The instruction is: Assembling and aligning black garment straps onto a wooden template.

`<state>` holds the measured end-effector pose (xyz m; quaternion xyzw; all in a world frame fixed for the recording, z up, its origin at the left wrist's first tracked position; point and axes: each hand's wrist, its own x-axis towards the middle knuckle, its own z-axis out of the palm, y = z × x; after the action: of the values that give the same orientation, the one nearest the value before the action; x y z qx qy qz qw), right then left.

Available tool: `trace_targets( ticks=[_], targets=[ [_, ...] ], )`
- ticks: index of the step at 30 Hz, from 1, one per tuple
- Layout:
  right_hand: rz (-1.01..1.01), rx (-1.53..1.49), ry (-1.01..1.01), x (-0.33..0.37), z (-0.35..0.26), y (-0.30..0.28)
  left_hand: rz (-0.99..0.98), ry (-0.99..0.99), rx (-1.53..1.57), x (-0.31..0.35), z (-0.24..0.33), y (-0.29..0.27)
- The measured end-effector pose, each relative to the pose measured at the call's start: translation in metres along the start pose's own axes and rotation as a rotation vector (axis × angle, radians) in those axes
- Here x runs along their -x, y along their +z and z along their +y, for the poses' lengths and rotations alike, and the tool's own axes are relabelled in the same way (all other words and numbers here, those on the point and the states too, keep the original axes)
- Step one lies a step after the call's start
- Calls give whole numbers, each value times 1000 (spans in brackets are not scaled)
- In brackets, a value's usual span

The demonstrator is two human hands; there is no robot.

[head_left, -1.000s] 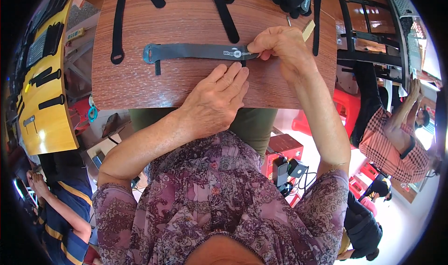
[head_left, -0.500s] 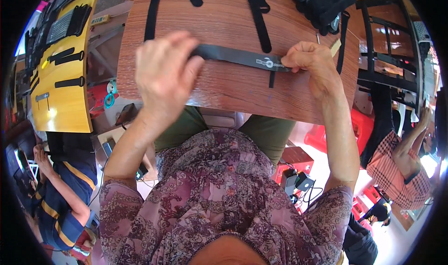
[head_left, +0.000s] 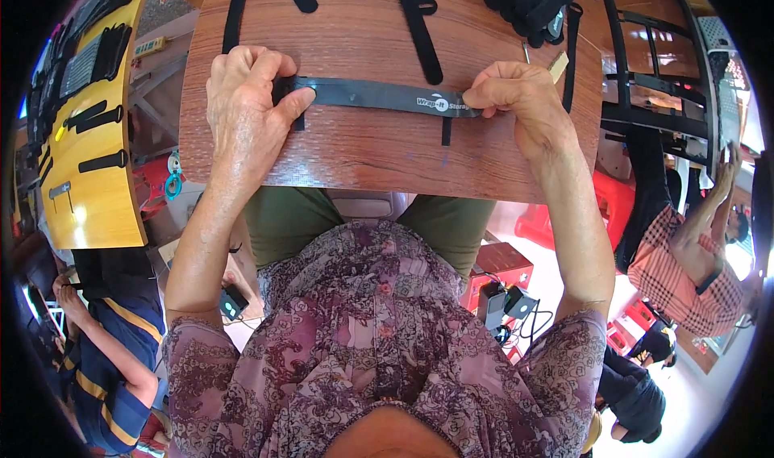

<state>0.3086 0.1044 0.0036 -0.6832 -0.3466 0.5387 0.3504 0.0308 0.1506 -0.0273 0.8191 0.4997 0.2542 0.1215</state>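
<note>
A long flat black strap with a white printed mark near its right end is stretched sideways over the brown wood-grain table. My left hand grips its left end, the thumb lying on top and the fingers curled behind. Pinching the right end between thumb and fingers is my right hand. Two short dark strips, one by the left thumb and a narrow strip at right, show below the strap's near edge; whether they are attached cannot be seen. Beside my right hand is a small tan block.
More black straps lie on the table's far part, with a heap of black straps at the far right. Left stands a yellow table bearing black straps. A black metal frame, red stools and other people flank me.
My left hand, blurred earlier, has moved left and now holds the strap's left end with the thumb on top. The strap looks straighter. The whole view has shifted slightly.
</note>
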Motion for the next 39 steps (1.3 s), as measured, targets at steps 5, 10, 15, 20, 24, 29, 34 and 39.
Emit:
trace_targets(
  ticks=[5, 10, 15, 20, 24, 29, 34, 39],
  targets=[
    [-7, 55, 6, -2, 2, -1, 102, 243, -89, 8, 20, 0],
    [-36, 71, -2, -2, 0, -1, -132, 698, 144, 36, 80, 28],
    [-18, 37, -30, -1, 1, 1, -248, 638, 44, 33, 100, 49],
    [-3, 42, -10, 0, 0, 0, -258, 617, 85, 35, 99, 54],
    [-2, -83, -19, 2, -7, -1, -297, 518, 151, 38, 101, 54],
    [-32, -117, -36, -2, -3, 4, -276, 501, 173, 40, 98, 55],
    [0, -44, -55, -3, -3, 1, -160, 556, 276, 39, 94, 56],
    [-4, -27, -74, 2, -5, 1, 95, 577, 328, 39, 55, 27]
  ],
)
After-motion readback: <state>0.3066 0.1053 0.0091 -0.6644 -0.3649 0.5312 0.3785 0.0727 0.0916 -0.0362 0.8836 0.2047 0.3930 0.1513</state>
